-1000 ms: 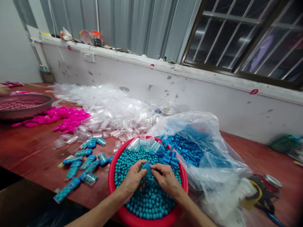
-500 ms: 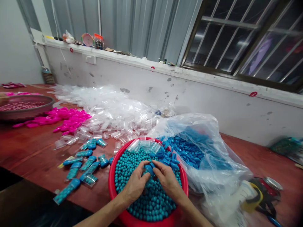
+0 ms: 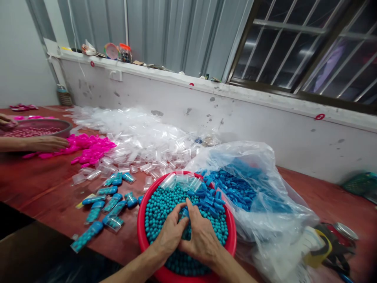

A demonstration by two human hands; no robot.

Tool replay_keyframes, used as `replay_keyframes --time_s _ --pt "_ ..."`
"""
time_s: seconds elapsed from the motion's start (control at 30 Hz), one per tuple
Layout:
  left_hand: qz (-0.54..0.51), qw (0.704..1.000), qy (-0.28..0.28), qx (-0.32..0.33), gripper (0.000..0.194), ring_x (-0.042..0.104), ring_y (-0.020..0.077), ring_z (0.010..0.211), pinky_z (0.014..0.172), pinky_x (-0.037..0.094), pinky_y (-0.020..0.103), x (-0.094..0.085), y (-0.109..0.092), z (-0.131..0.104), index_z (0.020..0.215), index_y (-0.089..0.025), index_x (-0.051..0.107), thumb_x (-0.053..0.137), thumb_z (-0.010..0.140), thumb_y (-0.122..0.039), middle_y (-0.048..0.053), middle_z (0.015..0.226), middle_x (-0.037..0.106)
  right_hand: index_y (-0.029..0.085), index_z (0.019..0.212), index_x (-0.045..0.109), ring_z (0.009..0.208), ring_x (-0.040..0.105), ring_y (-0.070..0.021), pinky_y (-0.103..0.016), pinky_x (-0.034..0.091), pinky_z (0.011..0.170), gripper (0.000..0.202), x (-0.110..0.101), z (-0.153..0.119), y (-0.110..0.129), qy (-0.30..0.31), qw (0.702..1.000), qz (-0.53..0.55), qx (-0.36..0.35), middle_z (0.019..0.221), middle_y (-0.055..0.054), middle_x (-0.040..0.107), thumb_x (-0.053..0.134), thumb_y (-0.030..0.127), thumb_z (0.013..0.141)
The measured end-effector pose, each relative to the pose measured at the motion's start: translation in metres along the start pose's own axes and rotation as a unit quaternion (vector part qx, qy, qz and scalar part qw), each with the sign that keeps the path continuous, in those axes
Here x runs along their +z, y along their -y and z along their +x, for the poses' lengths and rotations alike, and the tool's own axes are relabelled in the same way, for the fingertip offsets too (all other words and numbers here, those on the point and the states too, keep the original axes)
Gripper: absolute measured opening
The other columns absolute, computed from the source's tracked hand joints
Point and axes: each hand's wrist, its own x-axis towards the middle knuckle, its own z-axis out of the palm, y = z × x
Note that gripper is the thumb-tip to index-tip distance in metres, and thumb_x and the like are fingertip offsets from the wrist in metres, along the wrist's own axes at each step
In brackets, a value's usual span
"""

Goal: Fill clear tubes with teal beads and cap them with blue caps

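Note:
Over a red basin (image 3: 141, 224) of round teal beads (image 3: 159, 208), both of my hands meet around a small blue plastic cap (image 3: 184, 213), mostly hidden by the fingers. My left hand (image 3: 171, 228) pinches it between thumb and fingers. From the other side my right hand (image 3: 202, 234) closes on it, index finger stretched along the top and thumb low. Whether a clear tube is joined to the cap cannot be made out. Clear plastic tubes (image 3: 168, 181) and loose blue caps (image 3: 210, 198) lie on the beads at the basin's far side.
Bead-filled tubes with blue caps (image 3: 94, 212) lie to the left. Behind is a heap of clear tubes (image 3: 138, 133); at right, a plastic bag (image 3: 265, 169) of blue caps. A co-worker's hand (image 3: 48, 144) is by pink pieces (image 3: 94, 149) and another basin (image 3: 66, 127).
My right hand has turned and closed in against my left, covering more of the blue cap. The co-worker's arm has come into view at the left. The view has shifted slightly.

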Motion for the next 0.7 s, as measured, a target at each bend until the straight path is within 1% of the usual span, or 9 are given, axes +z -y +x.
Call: replay_keyframes --time_s 0.07,0.13,0.23,0.3,0.4,0.47,0.6,0.7 --pt "-0.004 1.0 0.013 -0.013 0.042 0.055 0.0188 0.094 0.086 0.039 0.026 0.0 -0.001 0.0 0.114 -0.015 0.048 0.052 0.073 -0.025 0.004 0.105 0.061 0.011 0.136 0.018 0.1 0.053 -0.0291 -0.041 0.045 0.082 0.09 0.0 -0.002 -0.001 0.004 1.0 0.014 0.003 0.123 -0.019 0.044 0.063 0.03 0.061" --pt "0.0 1.0 0.025 -0.018 0.044 0.055 0.0185 0.094 0.086 0.039 0.027 0.001 -0.002 0.0 0.116 -0.015 0.045 0.05 0.073 -0.024 0.005 0.107 0.06 0.008 0.135 0.018 0.106 0.05 -0.0295 -0.04 0.043 0.085 0.089 0.001 -0.003 -0.001 0.003 0.999 0.029 0.019 0.126 -0.021 0.04 0.063 0.033 0.061" --pt "0.028 0.999 0.011 0.01 0.045 0.049 0.0192 0.104 0.093 0.034 0.028 0.002 -0.003 -0.001 0.117 -0.015 0.045 0.049 0.073 -0.02 0.006 0.114 0.056 0.005 0.133 0.022 0.107 0.049 -0.0296 -0.04 0.043 0.085 0.082 0.004 -0.004 -0.001 -0.021 0.999 0.026 0.042 0.124 -0.021 0.042 0.059 0.03 0.064" --pt "0.038 0.999 0.006 0.024 0.043 0.047 0.0194 0.107 0.095 0.033 0.029 0.003 -0.002 -0.001 0.116 -0.016 0.046 0.048 0.073 -0.018 0.006 0.115 0.055 0.007 0.133 0.022 0.105 0.05 -0.028 -0.039 0.044 0.083 0.079 0.005 -0.005 0.0 -0.034 0.999 0.025 0.027 0.121 -0.02 0.044 0.057 0.025 0.064" --pt "0.038 0.999 0.012 0.025 0.038 0.051 0.0191 0.1 0.09 0.036 0.028 0.005 -0.003 -0.001 0.111 -0.017 0.049 0.046 0.073 -0.018 0.004 0.106 0.06 0.009 0.132 0.025 0.098 0.054 -0.0261 -0.037 0.047 0.08 0.079 0.005 -0.006 0.001 -0.049 0.998 0.024 0.005 0.117 -0.017 0.047 0.058 0.024 0.062" --pt "0.039 0.999 0.006 0.025 0.034 0.053 0.0181 0.093 0.086 0.038 0.027 0.007 -0.003 -0.001 0.107 -0.017 0.051 0.046 0.074 -0.018 0.003 0.098 0.062 0.008 0.13 0.028 0.095 0.055 -0.0278 -0.038 0.048 0.076 0.078 0.007 -0.006 0.001 -0.066 0.998 -0.002 0.003 0.113 -0.018 0.049 0.059 0.026 0.061" --pt "0.046 0.999 -0.004 0.025 0.026 0.053 0.0165 0.081 0.078 0.04 0.026 0.008 -0.002 -0.002 0.099 -0.017 0.054 0.046 0.074 -0.019 0.002 0.09 0.062 0.007 0.128 0.032 0.095 0.055 -0.0335 -0.041 0.05 0.07 0.077 0.019 -0.007 -0.003 -0.111 0.991 -0.076 -0.004 0.113 -0.022 0.049 0.06 0.031 0.061" --pt "0.065 0.998 -0.009 0.024 0.024 0.053 0.0162 0.077 0.074 0.041 0.025 0.008 -0.001 -0.003 0.095 -0.016 0.055 0.046 0.073 -0.018 0.002 0.087 0.062 0.008 0.129 0.03 0.091 0.057 -0.0323 -0.04 0.05 0.068 0.074 0.027 -0.008 -0.003 -0.113 0.989 -0.097 -0.002 0.11 -0.021 0.05 0.058 0.028 0.062"
